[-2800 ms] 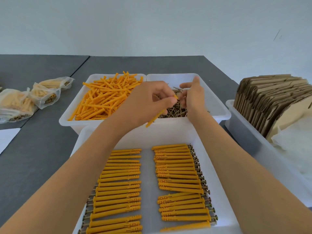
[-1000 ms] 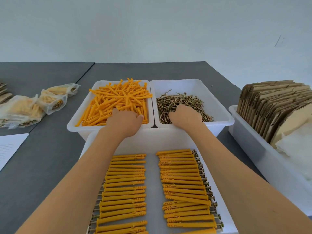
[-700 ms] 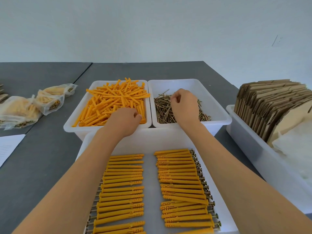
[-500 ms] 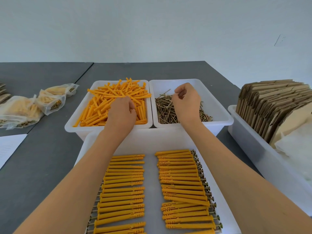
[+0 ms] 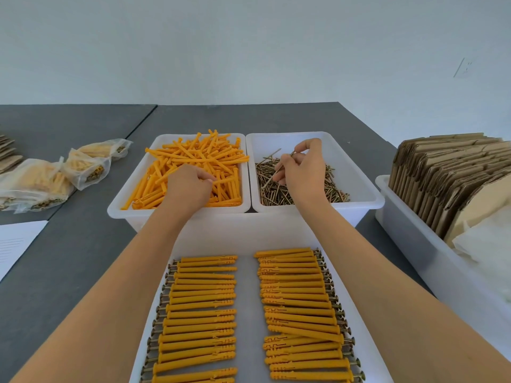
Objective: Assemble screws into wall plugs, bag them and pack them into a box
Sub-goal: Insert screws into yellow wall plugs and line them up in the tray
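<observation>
We see the left hand [image 5: 188, 186] reaching into the white bin [image 5: 132, 189] of loose orange wall plugs [image 5: 193, 158], fingers curled onto one plug near the heap's right side. The right hand [image 5: 301, 172] is raised over the neighbouring bin [image 5: 359, 183] of brass screws [image 5: 276, 189], pinching a single screw [image 5: 283, 163] between thumb and forefinger (its tip slants down toward the pile). In the near tray [image 5: 249, 239], two rows of assembled plugs [image 5: 298, 299] lie side by side. Filled bags [image 5: 55, 172] rest on the grey table [image 5: 69, 258] at left, folded cardboard boxes [image 5: 448, 172] at right.
</observation>
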